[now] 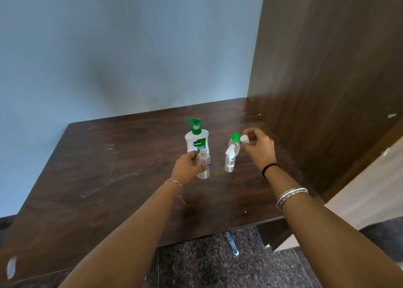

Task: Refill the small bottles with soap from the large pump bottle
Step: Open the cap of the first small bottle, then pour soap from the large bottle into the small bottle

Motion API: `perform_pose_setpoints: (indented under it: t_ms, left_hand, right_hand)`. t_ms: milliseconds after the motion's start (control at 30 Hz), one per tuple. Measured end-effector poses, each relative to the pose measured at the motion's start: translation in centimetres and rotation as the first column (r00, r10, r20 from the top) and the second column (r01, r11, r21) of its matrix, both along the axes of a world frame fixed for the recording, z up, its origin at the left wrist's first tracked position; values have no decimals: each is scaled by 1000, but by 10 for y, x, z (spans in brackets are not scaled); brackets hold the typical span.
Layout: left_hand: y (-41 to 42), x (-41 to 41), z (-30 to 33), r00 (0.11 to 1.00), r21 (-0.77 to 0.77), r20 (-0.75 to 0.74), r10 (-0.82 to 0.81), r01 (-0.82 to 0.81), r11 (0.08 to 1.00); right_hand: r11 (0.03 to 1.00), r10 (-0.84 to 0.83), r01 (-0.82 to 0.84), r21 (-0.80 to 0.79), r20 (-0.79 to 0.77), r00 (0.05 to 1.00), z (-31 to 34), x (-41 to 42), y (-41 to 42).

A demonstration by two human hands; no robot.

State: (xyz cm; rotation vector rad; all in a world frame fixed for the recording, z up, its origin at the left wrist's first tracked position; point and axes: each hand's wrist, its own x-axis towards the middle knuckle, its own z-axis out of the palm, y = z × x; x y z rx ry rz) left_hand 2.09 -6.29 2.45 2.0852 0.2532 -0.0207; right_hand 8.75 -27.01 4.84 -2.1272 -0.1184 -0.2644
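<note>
A white pump bottle (pixel 197 141) with a green pump head stands upright near the middle of the dark wooden table (pixel 109 170). In front of it my left hand (pixel 190 167) grips a small clear bottle (pixel 203 166) with its neck uncapped. My right hand (pixel 258 148) pinches a small white cap (pixel 244 139) above the table. Beside that hand stand two more small bottles: one with a green cap (pixel 235 143) and, nearer me, one with a white spray top (pixel 230 160).
A blue wall rises behind the table and a dark wooden panel (pixel 327 69) closes off its right side. The table's front edge runs below my forearms, with speckled stone floor (pixel 207 266) beneath. Scratches mark the tabletop on the left.
</note>
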Motion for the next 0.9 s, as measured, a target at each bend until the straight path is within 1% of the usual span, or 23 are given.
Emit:
perform_pose_setpoints:
  t_ms: [33, 167, 300, 467, 633, 667, 733, 800, 833, 900]
  left_hand:
    - [-5, 3, -2, 1000, 6, 0, 0, 0, 1000]
    - [-16, 7, -5, 1000, 14, -5, -8, 8, 1000]
    - [-20, 7, -12, 999, 18, -37, -1, 2, 1000]
    - [-18, 3, -23, 997, 16, -65, 31, -30, 999]
    - [-10, 1, -26, 996, 33, -74, 55, -52, 998]
    - [-9, 1, -26, 996, 34, -74, 57, -54, 998]
    - [-6, 1, -24, 996, 32, -68, 63, -61, 998]
    - [-2, 1, -21, 996, 27, -53, 75, -73, 997]
    - [0, 1, -20, 995, 24, -52, 81, -79, 997]
    - [5, 2, -18, 994, 16, -47, 97, -96, 995]
  right_hand:
    - [1000, -14, 15, 8, -44, 999, -9, -1, -9]
    - [996, -72, 61, -58, -201, 977, -50, -12, -35]
    - [993, -55, 19, -118, -314, 948, -79, -24, -47]
    - [983, -57, -9, -182, -355, 933, -96, -32, -51]
    - [984, -20, -51, -172, -387, 922, -103, -26, -49]
    - [979, -54, -29, -202, -395, 917, -100, -25, -47]
    - [966, -197, 122, -230, -339, 920, -86, -22, -41]
    - [951, -305, 284, -124, -202, 931, -62, -14, -31]
    - [950, -312, 309, -39, -124, 942, -50, -8, -24]
    - [970, -230, 228, 84, 17, 973, -25, 5, -5]
